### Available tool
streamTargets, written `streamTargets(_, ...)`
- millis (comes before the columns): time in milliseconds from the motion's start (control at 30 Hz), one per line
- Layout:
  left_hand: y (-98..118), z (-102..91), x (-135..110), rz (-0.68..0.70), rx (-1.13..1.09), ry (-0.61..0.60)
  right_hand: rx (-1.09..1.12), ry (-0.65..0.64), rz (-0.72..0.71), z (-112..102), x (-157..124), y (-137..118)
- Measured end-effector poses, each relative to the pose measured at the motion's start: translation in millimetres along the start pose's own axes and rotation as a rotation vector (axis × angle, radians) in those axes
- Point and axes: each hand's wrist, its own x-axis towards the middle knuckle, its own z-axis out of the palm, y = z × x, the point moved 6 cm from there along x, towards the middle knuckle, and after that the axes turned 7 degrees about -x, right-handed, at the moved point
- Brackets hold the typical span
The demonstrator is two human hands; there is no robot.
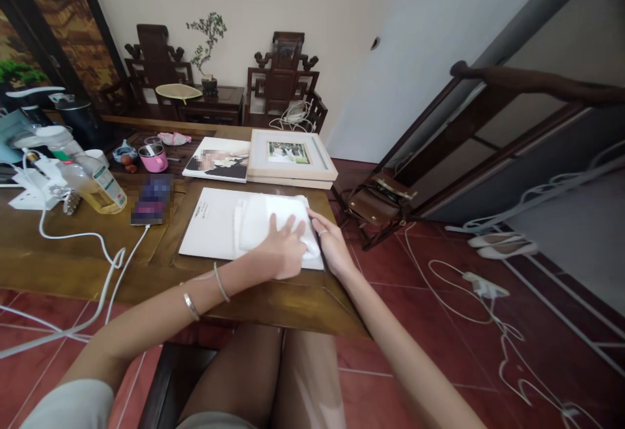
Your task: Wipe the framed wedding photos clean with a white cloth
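A white flat panel (209,227) with small dark print at its left end lies on the wooden table. On its right half rests a folded white cloth (258,211). My left hand (283,247) presses down on the cloth with bent, slightly spread fingers, gripping it against the panel. At the panel's right edge is my right hand (332,243), its thumb on the near side and its fingers along the edge; the fingertips are partly hidden. Just behind the panel stand a stack of light wooden picture frames (319,155) and a photo panel (222,167).
To the left are a charging phone (152,200), a bottle of yellow liquid (100,188), a pink cup (153,159) and a white power strip (32,188). A brown bag (378,201) sits on a chair to the right. Cables cross the tiled floor (395,312).
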Motion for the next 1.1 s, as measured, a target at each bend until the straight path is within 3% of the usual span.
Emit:
streamTargets(133,40,3.8,-26,0.129,0.004,0.099,0.135,-0.008,0.117,1,-2,2)
streamTargets(233,61,1.4,-53,0.206,-0.023,0.102,0.092,-0.019,0.089,1,-1,-1)
streamTargets(333,63,-4.8,-70,0.184,-0.047,0.047,-0.029,-0.035,-0.006,2,-1,-3)
streamTargets(400,52,-9.9,-71,0.130,-0.041,0.021,-0.157,-0.059,-0.099,5,-1,-6)
streamTargets(567,-10,-18.7,-34,-0.026,0.028,0.007,-0.428,-0.119,-0.306,14,-8,-13)
streamTargets(700,-53,-29.1,16,0.001,-0.062,0.032,-0.510,-0.136,-0.372,17,-11,-18)
streamTargets(767,-60,-37.1,41,0.044,-0.156,0.049,-0.534,-0.131,-0.393,17,-12,-22)
streamTargets(933,-52,-47.8,84,0.091,-0.302,0.004,-0.547,-0.127,-0.396,16,-13,-24)
streamTargets(1100,-67,-43.8,78,0.030,-0.169,0.012,-0.547,-0.127,-0.384,16,-12,-20)
